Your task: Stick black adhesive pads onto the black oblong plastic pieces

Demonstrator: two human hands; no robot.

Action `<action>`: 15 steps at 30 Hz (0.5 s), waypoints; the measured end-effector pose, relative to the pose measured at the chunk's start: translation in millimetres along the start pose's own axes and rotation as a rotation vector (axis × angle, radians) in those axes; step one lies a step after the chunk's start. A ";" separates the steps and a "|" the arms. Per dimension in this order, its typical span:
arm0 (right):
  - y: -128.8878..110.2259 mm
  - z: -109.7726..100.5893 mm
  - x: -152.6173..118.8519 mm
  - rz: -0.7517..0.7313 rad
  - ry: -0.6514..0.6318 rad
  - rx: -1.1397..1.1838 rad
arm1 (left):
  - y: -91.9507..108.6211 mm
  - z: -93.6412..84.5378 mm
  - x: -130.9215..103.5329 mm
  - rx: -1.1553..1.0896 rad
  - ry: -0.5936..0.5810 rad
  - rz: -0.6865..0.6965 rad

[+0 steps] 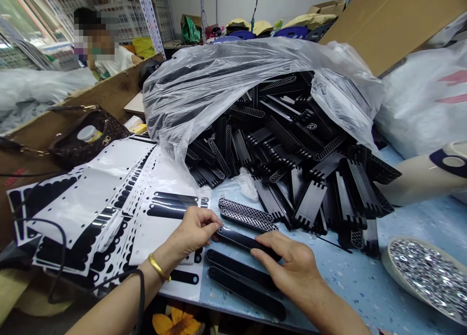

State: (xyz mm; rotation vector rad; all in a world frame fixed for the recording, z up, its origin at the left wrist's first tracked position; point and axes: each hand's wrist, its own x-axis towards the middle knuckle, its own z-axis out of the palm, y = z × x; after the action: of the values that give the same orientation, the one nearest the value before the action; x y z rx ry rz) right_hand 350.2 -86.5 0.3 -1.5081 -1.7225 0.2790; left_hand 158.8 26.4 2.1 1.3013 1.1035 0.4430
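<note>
A black strip (239,239) is pinched at one end by the left hand (197,230) and gripped near the other by the right hand (292,262), between patterned strips (250,219) and plain strips (245,292).

We see a blue speckled table (359,276). On it we find a big translucent bag (204,86), its mouth open, black toothed parts (310,203) spilling onto the surface. Before these lie two mesh-patterned bars (250,219) and, nearer us, two smooth black bars (247,294). White sheets (142,232) overlap at our left; a pale bowl (386,258) sits right.
</note>
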 end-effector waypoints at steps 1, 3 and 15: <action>-0.9 0.2 0.4 0.000 0.003 0.000 | 0.0 -0.2 0.1 0.002 -0.004 0.003; -1.8 0.6 0.7 0.002 0.010 -0.001 | -0.4 -0.2 0.3 0.001 -0.011 0.010; 8.6 -1.4 -9.9 0.087 -0.011 0.129 | -0.8 -0.6 -1.2 -0.019 -0.011 0.035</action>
State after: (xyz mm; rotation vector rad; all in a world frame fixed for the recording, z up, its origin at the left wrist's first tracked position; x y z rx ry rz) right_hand 357.0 -93.6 -8.5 -1.4912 -1.6183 0.4356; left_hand 157.5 25.5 1.9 1.3065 1.0662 0.4702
